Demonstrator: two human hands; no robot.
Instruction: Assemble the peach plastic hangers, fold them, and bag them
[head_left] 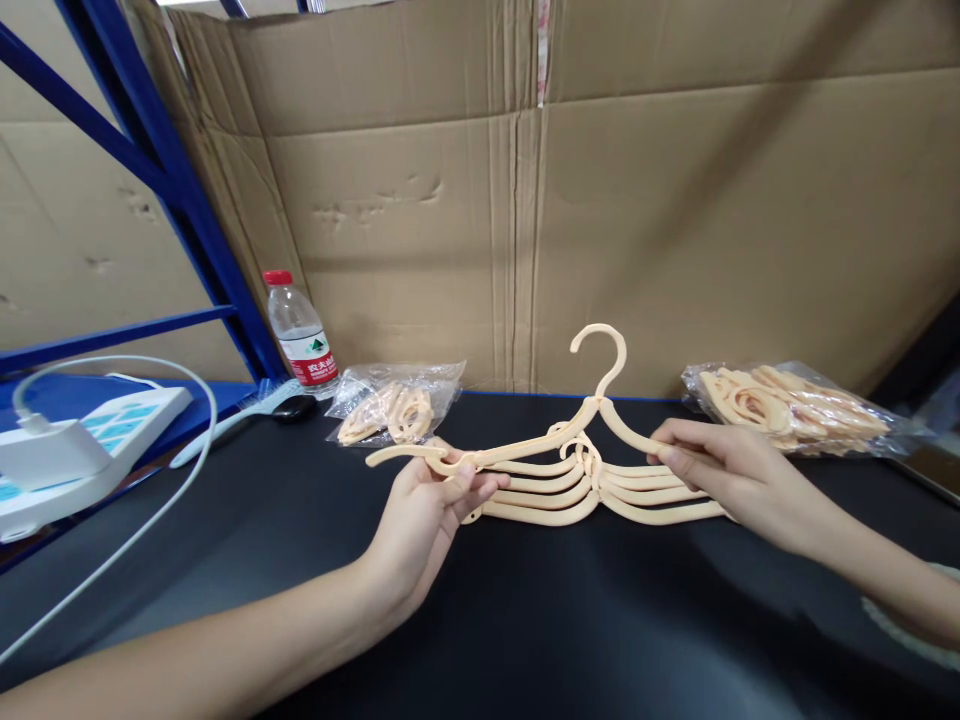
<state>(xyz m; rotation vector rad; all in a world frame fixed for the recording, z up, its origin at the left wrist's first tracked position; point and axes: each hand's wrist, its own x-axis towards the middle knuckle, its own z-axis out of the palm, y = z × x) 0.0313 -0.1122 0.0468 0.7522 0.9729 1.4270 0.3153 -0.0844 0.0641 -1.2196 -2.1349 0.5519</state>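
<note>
Your right forearm runs out of the picture at the lower right corner, and your left one at the bottom edge, so only the hands and wrists show fully. The stack [570, 495] of hangers beneath the top one is partly covered by your fingers at both ends, and you cannot count its layers for sure; their hooks are hidden behind the middle joint. Your left hand [431, 510] pinches the left arm of the top hanger [555, 435], thumb over it and fingers under, closed on it. Your right hand [720, 470] grips the hanger's right arm the same way, closed around it. The hanger is smooth pale peach plastic, thin and curved, with a rounded hook standing up over the middle of the counter [525, 620], which is matte black. Two crinkled clear bags hold more peach pieces: one bag [394, 405] to the left behind, another bag [795, 405] at the right, its contents blurred by glare. A clear bottle [300, 335] with a red cap stands against corrugated cardboard [600, 200]. A white cable [150, 500] loops at the left, cut off by the edge.
</note>
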